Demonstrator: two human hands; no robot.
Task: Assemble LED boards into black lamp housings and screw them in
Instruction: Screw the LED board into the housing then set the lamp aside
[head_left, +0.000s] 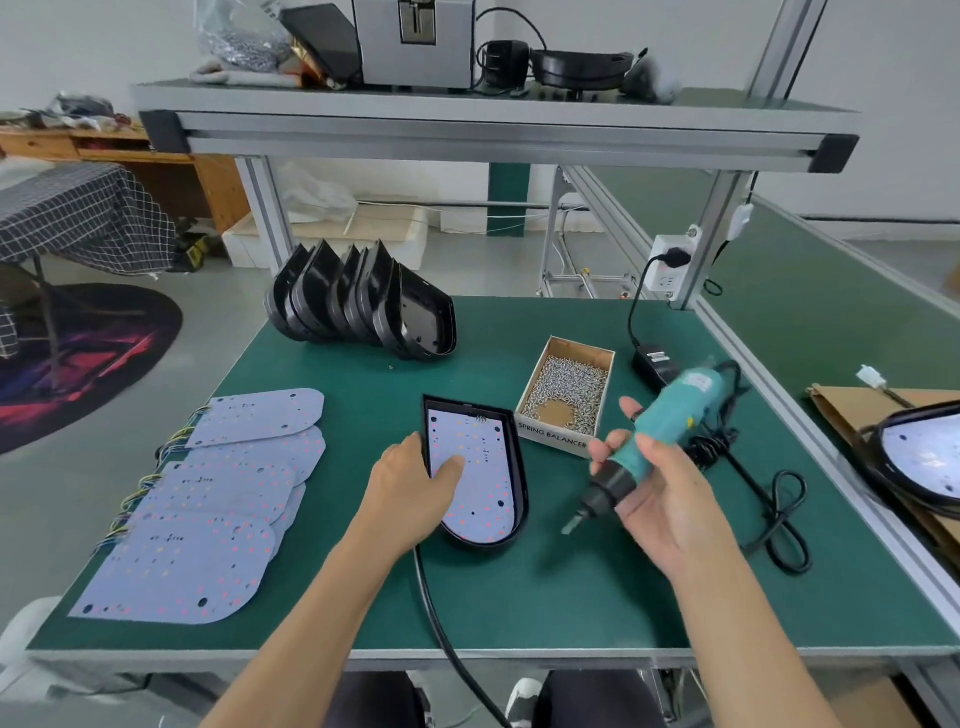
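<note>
The left hand (410, 486) lay flat, thumb pressing the LED board (470, 475) inside the black housing (519, 499); the right hand (660, 483) loosely cradled the teal screwdriver (654, 441)

Your left hand (415, 488) rests on the LED board (475, 480) seated in the black housing (519, 499) | your right hand (660, 493) grips the teal electric screwdriver (660, 431), bit tilted down-left | screw box (566, 395) just beside the housing | spare boards (208, 499) left, housing stack (363, 306) behind.
</note>
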